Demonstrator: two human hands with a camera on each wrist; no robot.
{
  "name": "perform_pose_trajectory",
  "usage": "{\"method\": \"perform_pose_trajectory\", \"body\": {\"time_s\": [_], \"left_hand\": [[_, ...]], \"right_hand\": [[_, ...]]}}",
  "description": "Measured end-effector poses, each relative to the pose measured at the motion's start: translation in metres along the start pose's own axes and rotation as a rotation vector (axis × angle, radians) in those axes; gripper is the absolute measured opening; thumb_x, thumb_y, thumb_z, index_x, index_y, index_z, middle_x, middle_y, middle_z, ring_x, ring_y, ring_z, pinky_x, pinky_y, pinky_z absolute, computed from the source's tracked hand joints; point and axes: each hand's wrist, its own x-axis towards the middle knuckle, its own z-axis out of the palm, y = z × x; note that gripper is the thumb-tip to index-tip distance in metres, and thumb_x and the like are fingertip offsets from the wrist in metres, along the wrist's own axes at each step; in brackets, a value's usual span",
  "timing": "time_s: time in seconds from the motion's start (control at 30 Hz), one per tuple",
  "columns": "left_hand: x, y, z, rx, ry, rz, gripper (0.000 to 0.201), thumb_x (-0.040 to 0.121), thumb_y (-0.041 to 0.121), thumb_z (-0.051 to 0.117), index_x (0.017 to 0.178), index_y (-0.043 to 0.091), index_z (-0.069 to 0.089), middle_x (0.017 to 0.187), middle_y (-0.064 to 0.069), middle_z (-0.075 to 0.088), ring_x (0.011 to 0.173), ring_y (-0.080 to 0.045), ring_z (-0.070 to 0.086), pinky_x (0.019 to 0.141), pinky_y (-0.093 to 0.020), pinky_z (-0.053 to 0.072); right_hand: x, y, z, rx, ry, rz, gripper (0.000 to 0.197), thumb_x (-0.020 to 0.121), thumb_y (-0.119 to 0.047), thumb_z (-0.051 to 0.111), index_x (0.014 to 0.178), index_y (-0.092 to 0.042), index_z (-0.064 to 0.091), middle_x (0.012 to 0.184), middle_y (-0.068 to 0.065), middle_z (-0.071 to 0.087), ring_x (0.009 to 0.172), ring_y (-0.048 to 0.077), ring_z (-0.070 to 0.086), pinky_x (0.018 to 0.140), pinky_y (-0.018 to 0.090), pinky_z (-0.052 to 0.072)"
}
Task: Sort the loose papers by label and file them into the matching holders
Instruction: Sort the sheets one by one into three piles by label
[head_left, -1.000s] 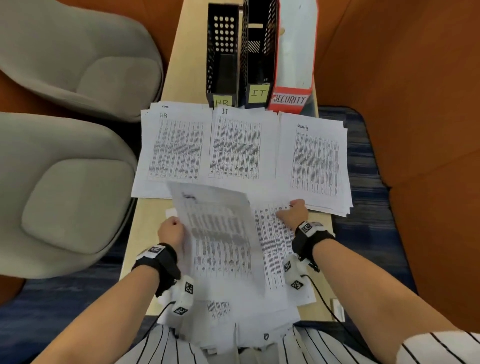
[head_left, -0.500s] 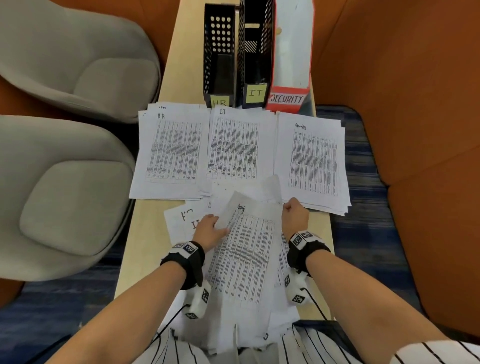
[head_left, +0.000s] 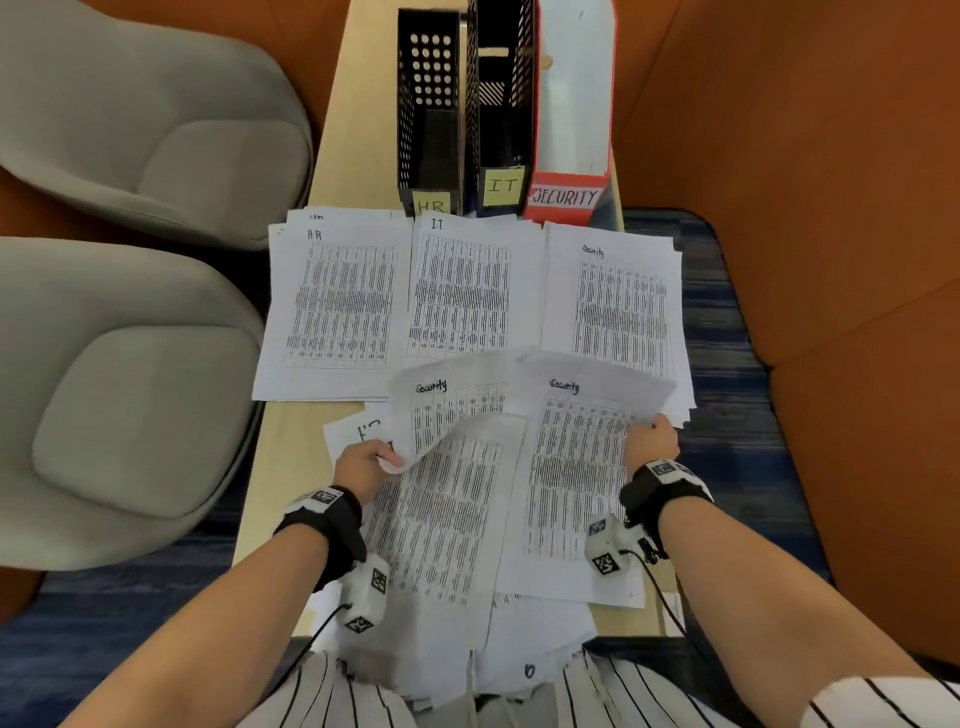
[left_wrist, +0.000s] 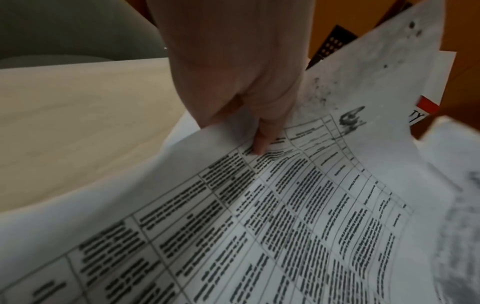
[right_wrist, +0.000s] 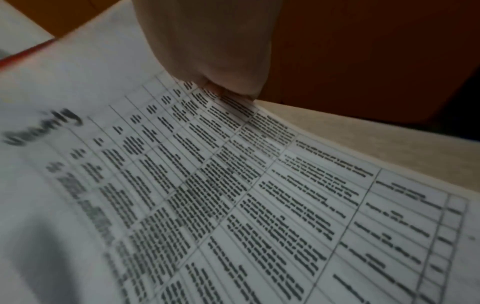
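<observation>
Three sorted piles lie side by side on the table: the HR pile (head_left: 332, 306), the IT pile (head_left: 467, 291) and the Security pile (head_left: 618, 306). Behind them stand the black HR holder (head_left: 428, 109), the black IT holder (head_left: 501, 104) and the red Security holder (head_left: 571, 104). My left hand (head_left: 366, 460) pinches the left edge of a curled sheet (head_left: 447, 499) (left_wrist: 285, 205) of the loose stack. My right hand (head_left: 649, 441) pinches the right edge of a sheet labelled Security (head_left: 576, 483) (right_wrist: 233, 185), lifted off the stack. Another Security sheet (head_left: 452, 400) lies beneath.
Two grey chairs (head_left: 130, 405) stand left of the narrow wooden table (head_left: 291, 457). An orange wall (head_left: 805, 208) is close on the right. More loose papers (head_left: 519, 649) hang over the table's near edge onto my lap. A sheet (head_left: 358, 431) pokes out by my left hand.
The sheet that my left hand held up has come down and curled over. My right hand has drawn a Security sheet out to the right, and a second Security sheet now shows.
</observation>
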Motion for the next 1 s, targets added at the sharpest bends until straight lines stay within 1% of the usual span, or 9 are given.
{"method": "perform_pose_trajectory", "body": {"time_s": [0.13, 0.27, 0.33, 0.5, 0.6, 0.7, 0.8, 0.9, 1.0], "left_hand": [[0.002, 0.007, 0.006, -0.078, -0.017, -0.035, 0.037, 0.073, -0.015, 0.069, 0.059, 0.017, 0.057, 0.087, -0.007, 0.065, 0.089, -0.014, 0.054, 0.086, -0.025, 0.037], [0.001, 0.021, 0.018, -0.289, -0.134, -0.121, 0.051, 0.080, -0.016, 0.050, 0.044, 0.019, 0.056, 0.074, -0.006, 0.058, 0.076, -0.020, 0.052, 0.069, -0.025, 0.041], [0.003, 0.026, 0.021, -0.325, -0.187, -0.128, 0.055, 0.083, -0.013, 0.044, 0.041, 0.020, 0.056, 0.077, -0.008, 0.060, 0.079, -0.022, 0.054, 0.069, -0.023, 0.042], [0.014, 0.021, 0.012, -0.301, -0.101, -0.268, 0.018, 0.087, -0.003, 0.047, 0.097, 0.001, 0.061, 0.101, -0.016, 0.063, 0.102, -0.033, 0.058, 0.081, -0.035, 0.044], [0.013, 0.027, 0.014, -0.318, -0.134, -0.295, 0.026, 0.090, 0.005, 0.046, 0.115, 0.003, 0.055, 0.119, -0.015, 0.058, 0.096, -0.031, 0.057, 0.079, -0.037, 0.046], [0.017, 0.034, 0.024, -0.335, -0.078, -0.324, 0.052, 0.090, 0.019, 0.056, 0.136, 0.007, 0.037, 0.129, -0.007, 0.042, 0.121, -0.031, 0.045, 0.100, -0.043, 0.039], [0.017, 0.040, 0.038, -0.339, -0.105, -0.262, 0.058, 0.080, 0.008, 0.067, 0.130, 0.005, 0.039, 0.128, -0.015, 0.052, 0.117, -0.034, 0.052, 0.103, -0.048, 0.042], [0.017, 0.042, 0.046, -0.237, -0.122, -0.150, 0.041, 0.081, 0.000, 0.066, 0.120, 0.007, 0.055, 0.118, -0.015, 0.063, 0.109, -0.033, 0.061, 0.098, -0.051, 0.047], [0.022, 0.051, 0.034, -0.308, -0.037, -0.093, 0.028, 0.085, 0.015, 0.069, 0.112, 0.009, 0.065, 0.115, -0.012, 0.067, 0.108, -0.028, 0.063, 0.100, -0.046, 0.047]], "right_hand": [[-0.008, -0.008, 0.015, 0.089, -0.146, -0.003, 0.031, 0.093, -0.014, 0.046, 0.124, -0.010, 0.053, 0.110, 0.012, 0.059, 0.084, 0.024, 0.053, 0.070, 0.029, 0.044], [-0.035, -0.028, 0.039, 0.076, -0.372, -0.106, 0.027, 0.085, -0.011, 0.061, 0.109, -0.009, 0.049, 0.090, 0.004, 0.054, 0.082, 0.019, 0.052, 0.074, 0.038, 0.050], [-0.041, -0.036, 0.049, 0.002, -0.406, -0.146, 0.034, 0.084, -0.003, 0.061, 0.114, -0.008, 0.045, 0.086, 0.001, 0.053, 0.076, 0.018, 0.054, 0.065, 0.032, 0.051], [-0.035, -0.043, 0.046, -0.039, -0.382, -0.195, 0.032, 0.091, -0.008, 0.051, 0.123, -0.010, 0.047, 0.098, 0.005, 0.055, 0.076, 0.020, 0.055, 0.064, 0.027, 0.043], [-0.031, -0.040, 0.050, -0.178, -0.454, -0.314, 0.024, 0.089, -0.016, 0.047, 0.111, -0.016, 0.056, 0.102, 0.006, 0.056, 0.082, 0.020, 0.053, 0.073, 0.027, 0.041], [-0.035, -0.042, 0.054, -0.137, -0.313, -0.430, 0.018, 0.087, -0.021, 0.055, 0.102, -0.013, 0.063, 0.104, 0.010, 0.057, 0.076, 0.018, 0.060, 0.072, 0.028, 0.049], [-0.048, -0.049, 0.056, 0.064, -0.286, -0.413, 0.013, 0.091, -0.009, 0.051, 0.099, -0.013, 0.061, 0.097, 0.008, 0.059, 0.073, 0.018, 0.057, 0.067, 0.027, 0.047], [-0.056, -0.056, 0.055, 0.225, -0.483, -0.229, 0.011, 0.093, -0.026, 0.056, 0.101, -0.018, 0.059, 0.102, 0.006, 0.061, 0.076, 0.014, 0.054, 0.070, 0.028, 0.045], [-0.058, -0.064, 0.037, 0.184, -0.545, -0.207, 0.052, 0.095, -0.048, 0.049, 0.130, -0.010, 0.047, 0.126, 0.009, 0.053, 0.110, 0.023, 0.053, 0.094, 0.035, 0.042]]}}
